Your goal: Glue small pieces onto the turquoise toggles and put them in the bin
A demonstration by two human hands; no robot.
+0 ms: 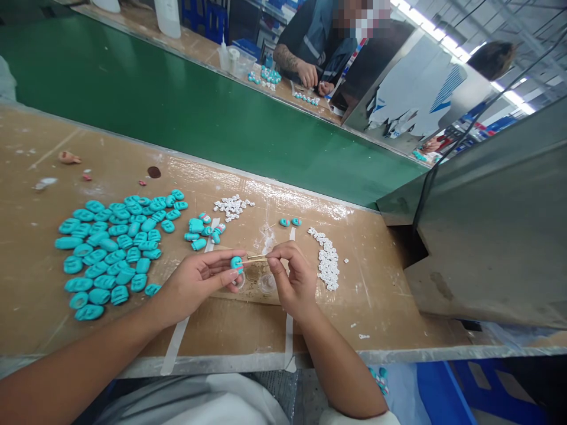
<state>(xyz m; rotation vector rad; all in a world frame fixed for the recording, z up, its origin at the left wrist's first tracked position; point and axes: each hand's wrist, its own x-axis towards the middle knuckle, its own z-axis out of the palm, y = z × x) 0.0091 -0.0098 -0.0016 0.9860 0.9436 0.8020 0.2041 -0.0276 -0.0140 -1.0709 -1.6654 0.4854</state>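
Note:
My left hand (201,274) pinches a small turquoise figure piece (237,264) between thumb and fingers, above the middle of the bench. From the other side, my right hand (295,277) grips a pair of thin gold-coloured tweezers (257,258), whose tips point at the piece. Whether they touch it I cannot tell. Below the hands are small clear round cups (267,283), partly hidden. Behind my left hand lies a small cluster of turquoise pieces (195,225), some with white and pink parts. Two more finished-looking turquoise pieces (290,222) lie beyond my right hand.
Many hollow turquoise pieces (115,242) cover the left of the bench. Small white parts lie in a rear pile (233,206) and a right-hand pile (328,262). A green belt (221,124) runs behind; a co-worker's hands (308,74) are beyond it. A metal box (487,224) stands right.

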